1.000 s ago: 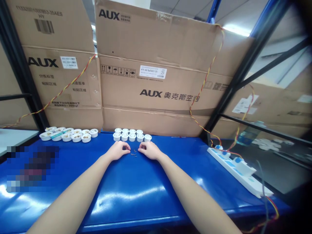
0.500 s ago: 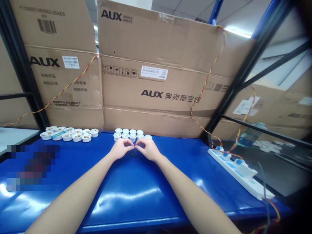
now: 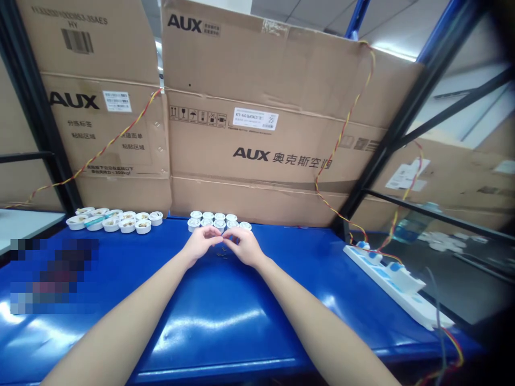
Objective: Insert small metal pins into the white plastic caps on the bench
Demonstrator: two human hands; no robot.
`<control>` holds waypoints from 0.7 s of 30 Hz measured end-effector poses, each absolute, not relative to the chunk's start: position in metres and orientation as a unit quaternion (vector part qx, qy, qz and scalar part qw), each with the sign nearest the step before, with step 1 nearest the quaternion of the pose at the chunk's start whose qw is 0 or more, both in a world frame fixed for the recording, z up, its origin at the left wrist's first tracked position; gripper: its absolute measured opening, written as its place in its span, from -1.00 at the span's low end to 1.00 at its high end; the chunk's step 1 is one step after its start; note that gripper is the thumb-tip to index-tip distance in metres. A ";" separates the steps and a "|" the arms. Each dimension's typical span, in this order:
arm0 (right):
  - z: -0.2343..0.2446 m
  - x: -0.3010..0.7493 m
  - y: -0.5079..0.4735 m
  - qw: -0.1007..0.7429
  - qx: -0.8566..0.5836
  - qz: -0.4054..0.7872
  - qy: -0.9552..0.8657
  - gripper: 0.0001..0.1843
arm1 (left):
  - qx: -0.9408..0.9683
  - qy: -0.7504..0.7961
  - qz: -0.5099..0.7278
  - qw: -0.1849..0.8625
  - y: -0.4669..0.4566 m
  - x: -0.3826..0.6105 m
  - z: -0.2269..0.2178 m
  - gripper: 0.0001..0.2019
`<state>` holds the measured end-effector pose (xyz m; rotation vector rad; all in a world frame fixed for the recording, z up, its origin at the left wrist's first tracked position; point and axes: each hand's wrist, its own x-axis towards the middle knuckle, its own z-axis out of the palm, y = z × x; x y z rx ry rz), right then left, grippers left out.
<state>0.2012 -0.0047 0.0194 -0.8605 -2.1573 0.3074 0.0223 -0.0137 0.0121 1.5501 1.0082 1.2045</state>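
Observation:
My left hand (image 3: 201,244) and my right hand (image 3: 242,245) meet fingertip to fingertip over the blue table (image 3: 209,327). Both are closed in a pinch, and whatever sits between the fingers is too small to make out. Just below the fingertips lie several tiny dark pieces (image 3: 221,254) on the tabletop. Directly behind my hands stand two rows of small white lidded cups (image 3: 219,218); my fingers partly cover the front ones.
At the back left is a group of white cups (image 3: 127,223) holding small bits, with a teal strip across some. A white power strip (image 3: 396,284) with plugs runs along the right edge. Cardboard sheets (image 3: 261,150) wall the back; a twisted red-yellow wire (image 3: 345,126) hangs there.
My hands stay at the same spot, with only a slight shift of the fingers; the fingertips are now a little closer together. Nothing else has visibly moved.

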 end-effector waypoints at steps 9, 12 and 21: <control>0.023 0.205 -0.005 0.353 -0.395 0.115 -0.840 -0.88 | 0.680 0.546 0.486 0.059 0.001 -0.002 0.009 -0.81; 0.022 0.208 -0.003 0.354 -0.404 0.115 -0.835 -0.90 | 0.665 0.634 0.395 -0.002 0.009 -0.015 0.002 -0.53; 0.022 0.213 0.000 0.351 -0.428 0.089 -0.828 -0.89 | 0.641 0.667 0.370 0.087 0.012 -0.028 -0.003 -0.72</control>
